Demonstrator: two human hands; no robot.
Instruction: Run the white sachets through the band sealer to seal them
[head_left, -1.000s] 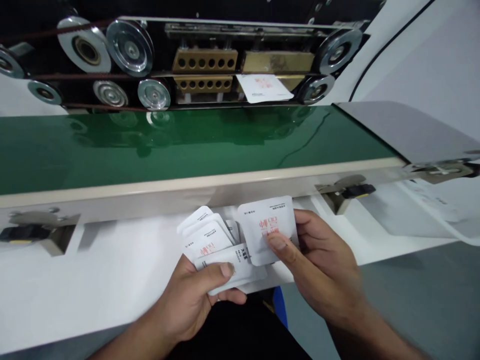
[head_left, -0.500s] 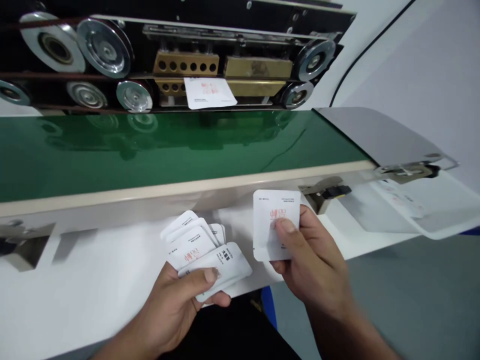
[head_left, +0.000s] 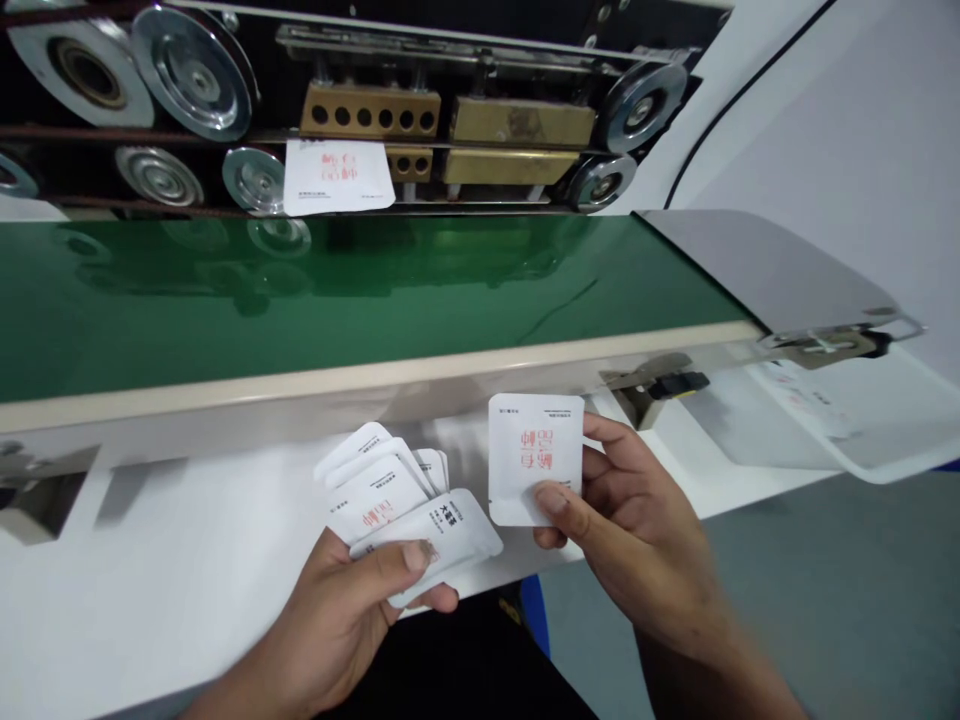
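A fanned stack of white printed packets (head_left: 382, 490) is held in my left hand (head_left: 360, 600), the thumb pressed on the top one. Beside it, my right hand (head_left: 630, 530) pinches a single white packet (head_left: 535, 450) with red print, thumb at its lower right corner and fingers behind. The two hands are apart, over the front edge of the white table (head_left: 180, 560). Another white packet (head_left: 337, 180) sticks out of the sealing machine (head_left: 517, 120), in front of its lower rollers and brass blocks, above the green belt (head_left: 420, 290).
The belt's pale front rail (head_left: 375, 375) runs between my hands and the machine. At the right, below the metal end plate (head_left: 780, 265), is a translucent bin (head_left: 885, 430) with packets in it. A black knob (head_left: 679, 385) sits under the rail.
The packet in the machine has moved left along the rollers. My right hand has shifted slightly left with its packet, and its thumb has slid down, uncovering the red print. My left hand has barely moved.
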